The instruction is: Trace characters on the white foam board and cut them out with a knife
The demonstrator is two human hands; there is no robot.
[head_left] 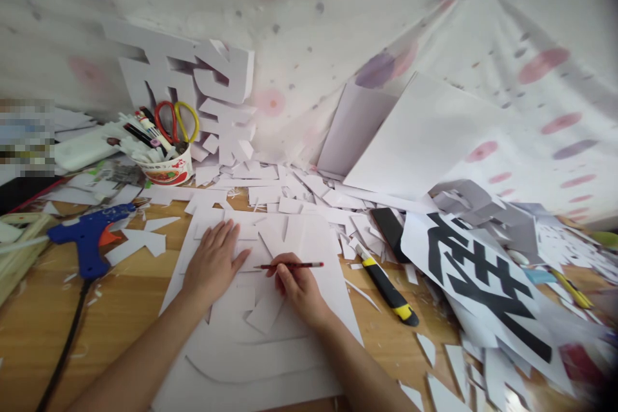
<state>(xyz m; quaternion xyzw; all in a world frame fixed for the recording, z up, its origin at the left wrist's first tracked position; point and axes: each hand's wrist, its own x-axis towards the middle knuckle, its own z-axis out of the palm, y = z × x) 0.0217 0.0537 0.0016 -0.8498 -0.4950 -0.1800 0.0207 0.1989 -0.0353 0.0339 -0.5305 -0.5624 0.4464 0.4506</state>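
Board (251,381) flat on table (130,328), cut pieces (246,297) on it. Left hand (211,264) palm down on board's upper left, fingers close, thumb spread. Right hand (297,282) pinches pencil (311,264) over board's middle, tip pointing left. Glue gun (87,238) left of board; knife (387,288) right of it, printed sheet (483,283) farther right. Cup (168,171) beyond board's far left corner.

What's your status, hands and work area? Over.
Right hand holds red pencil over white sheet. Left hand flat on sheet. Utility knife to its right; white offcuts crowd far edge.
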